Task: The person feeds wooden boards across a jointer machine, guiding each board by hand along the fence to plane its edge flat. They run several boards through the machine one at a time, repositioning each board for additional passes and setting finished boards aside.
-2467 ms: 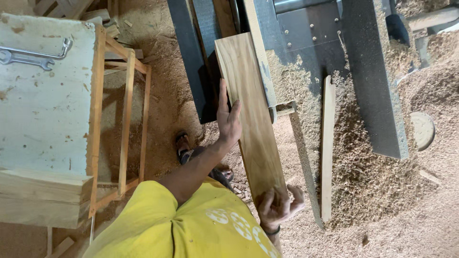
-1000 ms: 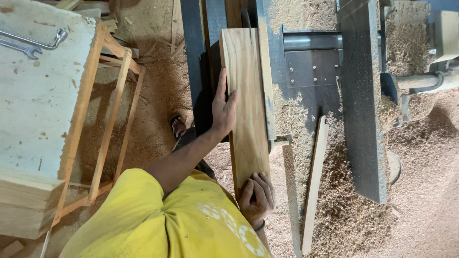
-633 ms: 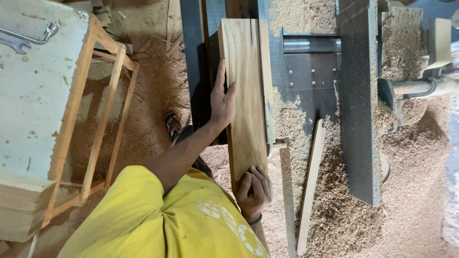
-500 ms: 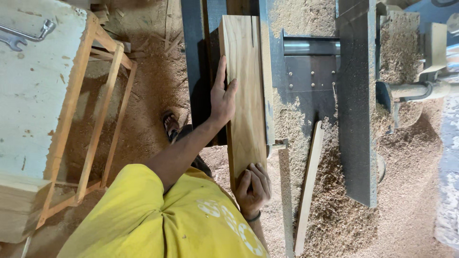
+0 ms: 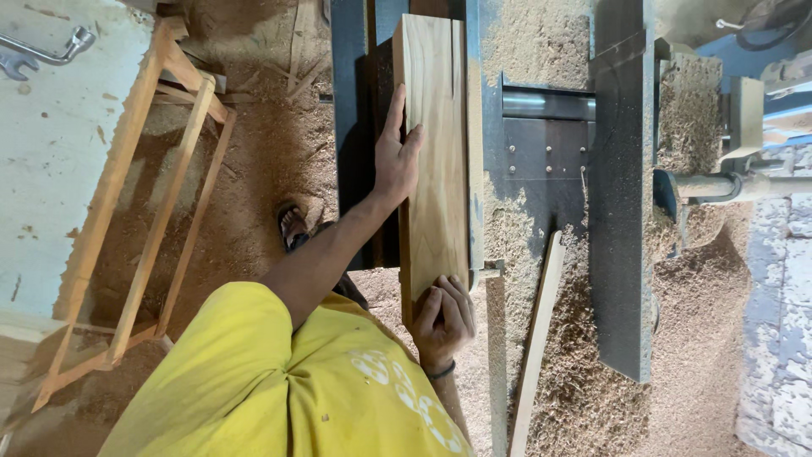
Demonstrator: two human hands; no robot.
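A long pale wooden plank lies lengthwise on the dark metal bed of a woodworking machine, running away from me. My left hand lies flat on the plank's left edge about halfway along, fingers stretched forward. My right hand, with a dark band at the wrist, is curled around the plank's near end. My yellow shirt fills the lower part of the view.
A wooden stool frame stands at the left beside a pale worktop with a metal wrench on it. My sandalled foot is on the sawdust-covered floor. A thin wooden strip leans by a dark upright machine panel. Sawdust is piled at the right.
The plank has straightened from a tilt to lie in line with the machine bed. My right hand has closed around its near end. The view has shifted.
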